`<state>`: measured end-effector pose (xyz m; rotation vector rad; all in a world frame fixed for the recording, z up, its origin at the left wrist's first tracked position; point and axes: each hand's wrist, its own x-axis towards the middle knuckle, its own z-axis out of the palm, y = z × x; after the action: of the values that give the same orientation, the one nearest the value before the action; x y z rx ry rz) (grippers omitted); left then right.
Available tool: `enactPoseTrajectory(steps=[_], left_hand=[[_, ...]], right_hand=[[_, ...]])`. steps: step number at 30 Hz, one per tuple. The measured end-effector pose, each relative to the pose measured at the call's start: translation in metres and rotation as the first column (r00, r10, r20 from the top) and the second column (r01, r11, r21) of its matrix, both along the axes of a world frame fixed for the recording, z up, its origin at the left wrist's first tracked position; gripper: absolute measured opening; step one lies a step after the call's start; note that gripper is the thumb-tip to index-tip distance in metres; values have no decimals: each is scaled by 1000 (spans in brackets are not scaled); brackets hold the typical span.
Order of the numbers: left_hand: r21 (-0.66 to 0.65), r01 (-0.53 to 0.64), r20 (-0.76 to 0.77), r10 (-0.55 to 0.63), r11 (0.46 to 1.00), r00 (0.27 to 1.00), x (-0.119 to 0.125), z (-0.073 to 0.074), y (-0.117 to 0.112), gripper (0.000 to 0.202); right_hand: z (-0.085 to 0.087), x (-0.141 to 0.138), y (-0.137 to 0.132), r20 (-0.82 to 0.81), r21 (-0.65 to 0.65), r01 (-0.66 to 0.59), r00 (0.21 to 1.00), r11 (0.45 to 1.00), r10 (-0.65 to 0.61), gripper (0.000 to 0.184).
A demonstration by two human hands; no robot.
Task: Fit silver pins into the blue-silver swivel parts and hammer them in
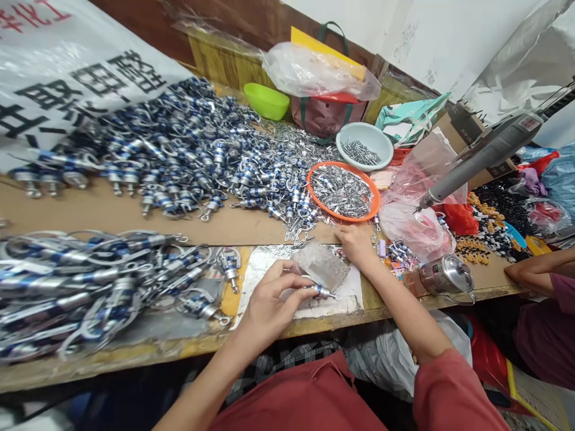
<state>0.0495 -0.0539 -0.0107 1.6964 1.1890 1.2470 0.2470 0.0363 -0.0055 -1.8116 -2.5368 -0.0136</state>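
My left hand (pixel 275 296) is closed, pinching a small blue-and-silver metal fitting with a ring end (pixel 326 292) between thumb and fingers. The fitting lies sideways, its ring pointing right, just in front of a greyish metal block (pixel 322 264) on a white sheet (pixel 258 269). Just beyond the block, my right hand (pixel 356 244) reaches down to loose flat silver links (pixel 327 222) at the near side of an orange basket (pixel 309 179). Its fingers are drawn together; what is between them is too small to make out.
Blue-and-silver fittings form a big pile (pixel 188 137) behind and another (pixel 103 287) at left. A pale bowl (pixel 359 129) of metal pins stands behind the basket. An electric screwdriver (pixel 485 158) hangs at right above a steel pot (pixel 444 278). Another person's arm (pixel 539 269) rests far right.
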Motion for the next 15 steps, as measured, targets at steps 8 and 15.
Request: enactPoseTrajectory(steps=[8, 15], left_hand=[[-199, 90, 168, -56, 976, 984, 4, -1, -6, 10], [-280, 137, 405, -13, 950, 914, 12, 4, -11, 39]], right_hand=[[16, -6, -12, -278, 28, 5, 961, 1000, 3, 21], [33, -31, -95, -918, 145, -168, 345, 975, 196, 11]])
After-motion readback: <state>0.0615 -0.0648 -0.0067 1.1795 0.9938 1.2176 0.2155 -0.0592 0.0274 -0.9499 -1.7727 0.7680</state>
